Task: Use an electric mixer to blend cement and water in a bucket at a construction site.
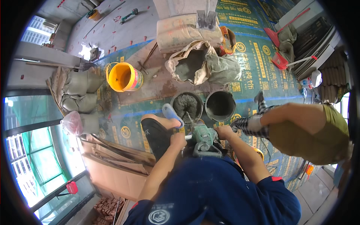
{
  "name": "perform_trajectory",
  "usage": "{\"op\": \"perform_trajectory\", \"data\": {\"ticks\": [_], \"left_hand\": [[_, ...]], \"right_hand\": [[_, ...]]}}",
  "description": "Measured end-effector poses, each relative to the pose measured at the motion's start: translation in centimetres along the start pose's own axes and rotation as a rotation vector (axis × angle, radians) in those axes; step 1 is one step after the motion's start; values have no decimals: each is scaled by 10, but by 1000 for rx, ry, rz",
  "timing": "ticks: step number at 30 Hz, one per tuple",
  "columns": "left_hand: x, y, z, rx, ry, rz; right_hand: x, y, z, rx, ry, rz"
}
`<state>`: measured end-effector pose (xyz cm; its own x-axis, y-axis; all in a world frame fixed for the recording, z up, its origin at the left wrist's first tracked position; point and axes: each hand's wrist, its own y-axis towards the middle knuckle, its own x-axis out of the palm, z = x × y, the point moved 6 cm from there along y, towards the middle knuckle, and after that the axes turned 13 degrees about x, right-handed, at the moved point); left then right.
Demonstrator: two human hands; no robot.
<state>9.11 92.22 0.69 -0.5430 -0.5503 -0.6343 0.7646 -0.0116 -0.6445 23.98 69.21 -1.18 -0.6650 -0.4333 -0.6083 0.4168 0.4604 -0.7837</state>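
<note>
A green, mortar-spattered handheld power mixer (203, 136) is held against my body. My left hand (178, 140) is closed round its side handle, and my right hand (224, 132) grips the handle on the other side. The mixer's shaft reaches into a bucket of grey mortar (185, 105); the paddle is hidden in the mix. Just right of it stands a second dark bucket (220, 106), its inside in shadow. Beyond them an open paper sack of grey powder (189, 66) leans beside a woven sack (225, 69).
A yellow bucket (125, 77) stands at the upper left. Filled sacks (78, 84) line the left wall above cardboard sheets (112, 171). A co-worker (303, 132) is close on the right. A shovel (206, 21) rests on a stacked bag; a red dustpan (279, 60) lies further right.
</note>
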Motion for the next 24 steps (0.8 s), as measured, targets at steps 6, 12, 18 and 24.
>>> {"op": "perform_trajectory", "data": {"ticks": [6,12,18,24], "left_hand": [[-6,-9,2,6,-6,61],[-14,-18,5,3,-43,125],[-12,-21,2,-2,-73,166],[-15,-19,5,-14,-35,114]], "right_hand": [[-21,-3,-4,11,16,6],[-29,2,-7,31,-15,-16],[-35,2,-12,57,-53,-58],[-38,-5,-13,49,-75,-37]]}}
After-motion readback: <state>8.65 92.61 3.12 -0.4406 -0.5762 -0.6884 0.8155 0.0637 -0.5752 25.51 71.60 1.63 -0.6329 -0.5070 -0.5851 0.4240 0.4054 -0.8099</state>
